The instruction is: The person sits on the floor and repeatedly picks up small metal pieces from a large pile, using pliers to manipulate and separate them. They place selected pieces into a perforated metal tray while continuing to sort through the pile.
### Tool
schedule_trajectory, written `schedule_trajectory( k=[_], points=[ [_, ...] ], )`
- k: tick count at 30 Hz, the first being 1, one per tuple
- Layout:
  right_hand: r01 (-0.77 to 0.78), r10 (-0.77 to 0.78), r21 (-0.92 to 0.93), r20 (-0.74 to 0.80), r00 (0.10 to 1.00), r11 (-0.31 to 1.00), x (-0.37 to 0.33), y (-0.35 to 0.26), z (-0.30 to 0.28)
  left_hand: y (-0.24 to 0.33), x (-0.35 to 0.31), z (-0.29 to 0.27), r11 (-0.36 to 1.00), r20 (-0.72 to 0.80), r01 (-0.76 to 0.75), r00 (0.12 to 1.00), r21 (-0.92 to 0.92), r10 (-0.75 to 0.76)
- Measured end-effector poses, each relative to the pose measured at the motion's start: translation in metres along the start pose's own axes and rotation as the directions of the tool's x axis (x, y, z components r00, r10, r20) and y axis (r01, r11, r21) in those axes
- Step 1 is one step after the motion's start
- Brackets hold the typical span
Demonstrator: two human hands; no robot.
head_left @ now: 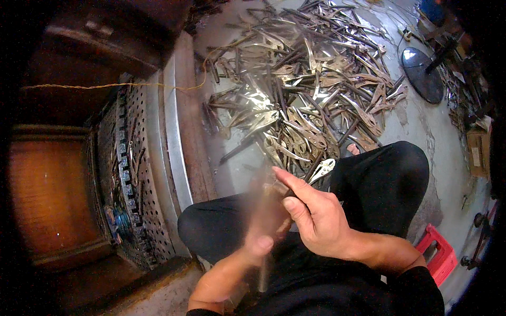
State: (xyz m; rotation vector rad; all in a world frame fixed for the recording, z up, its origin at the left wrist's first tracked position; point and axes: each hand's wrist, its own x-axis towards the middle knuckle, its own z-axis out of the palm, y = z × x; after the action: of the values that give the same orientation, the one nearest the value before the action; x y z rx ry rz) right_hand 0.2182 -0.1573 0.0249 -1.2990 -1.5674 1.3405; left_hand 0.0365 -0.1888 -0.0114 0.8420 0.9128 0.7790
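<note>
My left hand (pixel 259 239) is closed around what looks like a pair of locking pliers (pixel 263 276), held over my lap. A narrow grey handle sticks out below that hand. A hazy smear covers the upper part of the tool, so its jaws are hard to make out. From the right, my right hand (pixel 319 213) presses on the tool's upper end, thumb and fingers closed against it. Just beyond my hands, a bright silver pair of locking pliers (pixel 322 169) lies at the near edge of a large pile of locking pliers (pixel 311 89) on the floor.
At left stands a metal machine frame with a perforated panel (pixel 150 210) and an orange-brown panel (pixel 55 192). A yellow twisted wire (pixel 121 86) crosses it. Rightward are a round dark stand base (pixel 421 75), a cardboard box (pixel 478 152) and a red plastic stool (pixel 438 255).
</note>
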Motion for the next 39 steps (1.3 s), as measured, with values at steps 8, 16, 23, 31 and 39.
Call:
schedule_trajectory(
  k=[8,16,23,31,39],
  points=[
    [-0.012,0.014,0.065,-0.032,0.999,0.998,0.0,0.005,0.008,-0.003,0.003,0.006,0.997,-0.066,-0.077,0.995,0.028,0.079],
    [0.002,0.026,0.219,-0.125,0.992,0.976,0.001,0.015,0.027,0.002,0.012,0.027,0.999,-0.299,0.006,0.954,-0.041,-0.018],
    [-0.032,0.045,0.252,-0.044,0.998,0.967,-0.001,0.005,0.011,0.015,0.018,0.032,0.999,-0.297,-0.037,0.954,-0.004,0.034],
    [0.071,-0.065,-0.089,0.065,0.996,0.993,0.004,-0.001,-0.019,-0.015,0.023,0.0,0.874,-0.129,-0.236,0.94,0.425,0.317],
    [-0.049,0.042,0.098,0.075,0.996,0.994,0.002,0.004,-0.014,0.027,0.019,0.028,0.99,-0.217,0.039,0.976,0.137,-0.008]
  ],
)
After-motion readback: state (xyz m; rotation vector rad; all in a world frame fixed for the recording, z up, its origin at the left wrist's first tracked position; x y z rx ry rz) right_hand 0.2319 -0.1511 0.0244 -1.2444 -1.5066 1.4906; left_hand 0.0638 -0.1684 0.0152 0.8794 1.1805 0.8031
